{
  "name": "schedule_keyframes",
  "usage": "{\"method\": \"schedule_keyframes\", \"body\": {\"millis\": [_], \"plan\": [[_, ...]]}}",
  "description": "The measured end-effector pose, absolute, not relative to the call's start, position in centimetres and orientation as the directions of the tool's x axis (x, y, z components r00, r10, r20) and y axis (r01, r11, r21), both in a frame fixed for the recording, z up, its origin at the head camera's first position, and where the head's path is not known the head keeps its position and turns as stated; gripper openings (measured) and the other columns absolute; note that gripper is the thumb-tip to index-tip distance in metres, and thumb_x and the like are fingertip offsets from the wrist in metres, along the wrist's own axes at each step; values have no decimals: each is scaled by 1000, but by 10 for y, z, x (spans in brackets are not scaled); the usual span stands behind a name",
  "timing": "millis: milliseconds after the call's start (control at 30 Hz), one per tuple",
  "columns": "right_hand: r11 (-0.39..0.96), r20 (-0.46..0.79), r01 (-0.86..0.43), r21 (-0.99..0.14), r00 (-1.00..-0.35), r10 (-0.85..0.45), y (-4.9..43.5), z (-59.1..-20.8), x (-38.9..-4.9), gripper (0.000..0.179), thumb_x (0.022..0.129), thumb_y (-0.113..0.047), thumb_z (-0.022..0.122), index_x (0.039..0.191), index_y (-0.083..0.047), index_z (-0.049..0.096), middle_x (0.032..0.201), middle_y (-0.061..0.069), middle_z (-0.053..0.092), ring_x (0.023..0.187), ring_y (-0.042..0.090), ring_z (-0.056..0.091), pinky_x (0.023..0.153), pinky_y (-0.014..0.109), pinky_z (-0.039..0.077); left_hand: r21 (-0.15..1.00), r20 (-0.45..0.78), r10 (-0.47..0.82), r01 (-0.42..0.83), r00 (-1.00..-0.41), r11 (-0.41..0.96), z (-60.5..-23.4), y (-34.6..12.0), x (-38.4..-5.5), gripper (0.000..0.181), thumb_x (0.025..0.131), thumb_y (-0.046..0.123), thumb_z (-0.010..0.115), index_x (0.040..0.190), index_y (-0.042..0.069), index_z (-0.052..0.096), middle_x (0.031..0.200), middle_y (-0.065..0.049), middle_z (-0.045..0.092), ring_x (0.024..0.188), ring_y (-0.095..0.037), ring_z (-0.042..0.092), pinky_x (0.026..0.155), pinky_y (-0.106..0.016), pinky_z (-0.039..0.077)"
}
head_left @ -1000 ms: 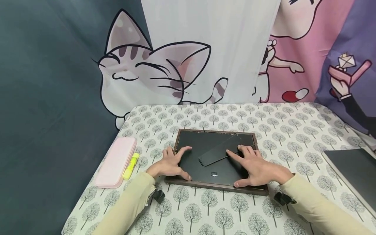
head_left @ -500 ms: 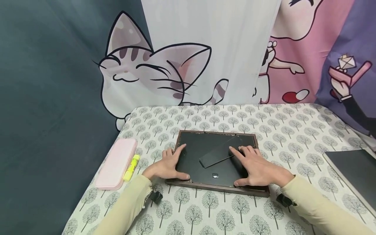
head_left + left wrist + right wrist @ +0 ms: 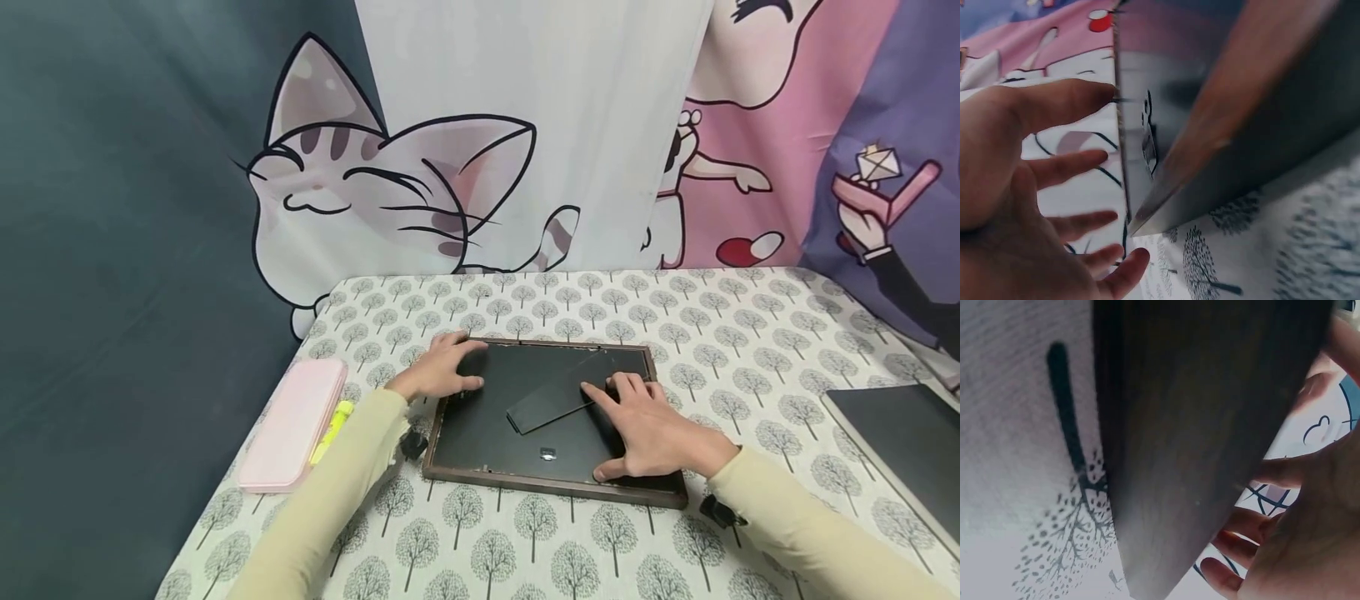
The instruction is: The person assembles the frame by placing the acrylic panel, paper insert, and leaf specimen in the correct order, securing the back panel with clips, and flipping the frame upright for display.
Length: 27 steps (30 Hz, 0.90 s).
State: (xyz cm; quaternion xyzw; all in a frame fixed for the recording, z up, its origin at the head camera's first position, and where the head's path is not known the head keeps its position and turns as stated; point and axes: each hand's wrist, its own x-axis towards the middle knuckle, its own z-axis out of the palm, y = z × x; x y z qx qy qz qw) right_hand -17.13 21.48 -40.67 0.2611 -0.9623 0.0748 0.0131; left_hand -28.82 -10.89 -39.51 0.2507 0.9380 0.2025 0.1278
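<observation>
A picture frame (image 3: pixel 555 487) with a brown rim lies face down, its black backing board (image 3: pixel 480 433) facing up. A narrow black stand leg (image 3: pixel 551 400) lies slantwise on the board, and a small metal clip (image 3: pixel 548 454) sits near the front rim. My left hand (image 3: pixel 442 367) is at the frame's far left corner, thumb and fingers spread; in the left wrist view that hand (image 3: pixel 1041 181) holds nothing. My right hand (image 3: pixel 645 425) rests spread over the right part of the board, index fingertip by the leg, thumb near the front rim. The right wrist view shows mostly the rim's side (image 3: pixel 1179 456).
A pink case (image 3: pixel 292 425) lies at the left, with a yellow highlighter (image 3: pixel 331 432) beside it, partly behind my left sleeve. A dark flat panel with a pale edge (image 3: pixel 900 450) lies at the right. Tree-patterned cloth (image 3: pixel 495 550) covers the table; a printed curtain (image 3: pixel 600 167) hangs behind.
My left hand has moved from the frame's left and front part away to its far left corner. The right hand stays nearly in place, and the frame has hardly shifted.
</observation>
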Motion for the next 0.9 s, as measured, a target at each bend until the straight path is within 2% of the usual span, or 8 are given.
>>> {"method": "schedule_keyframes", "body": {"millis": [133,233,333,467,567,900], "plan": [[855,56,-495,-153,-868,-492,215,-408,-170,114,65,-63,83,152,-5,39,135,27,46,125,42,43,90,56,40,419,-137,584,488,-800,766,-396,-97,-307,64,95,28,66,153,15,41,163,-18,33,151,-40,30,122,-63,26],[855,51,-490,-169,-871,-488,216,-410,-169,113,66,-63,83,153,-5,38,139,30,43,129,44,42,91,59,40,401,-170,600,502,-781,767,-396,-89,-317,61,97,26,63,154,18,40,160,-14,41,148,-36,37,121,-61,31],[855,53,-487,-181,-873,-486,218,-411,-168,112,67,-62,83,153,-5,38,141,31,42,130,45,41,91,59,39,407,-226,603,489,-765,772,-397,-82,-324,60,99,26,61,155,26,38,160,-12,40,148,-35,37,119,-61,34],[850,63,-491,-191,-870,-488,219,-411,-168,111,67,-62,82,153,-6,38,142,30,41,132,45,39,90,57,38,461,-268,610,456,-746,761,-397,-76,-331,58,101,22,58,154,33,39,162,-13,35,151,-36,29,121,-61,31],[846,65,-493,-201,-869,-491,219,-412,-167,110,68,-62,82,153,-7,38,143,30,40,132,44,39,90,56,38,489,-278,616,443,-737,751,-397,-75,-334,57,101,20,57,153,34,40,164,-12,32,155,-37,21,123,-63,25],[834,61,-505,-223,-861,-505,223,-413,-169,108,69,-63,82,153,-10,39,141,29,39,132,45,37,90,57,37,550,-251,656,452,-712,702,-399,-76,-336,60,97,11,62,151,31,45,155,-15,42,141,-33,41,118,-55,36]]}}
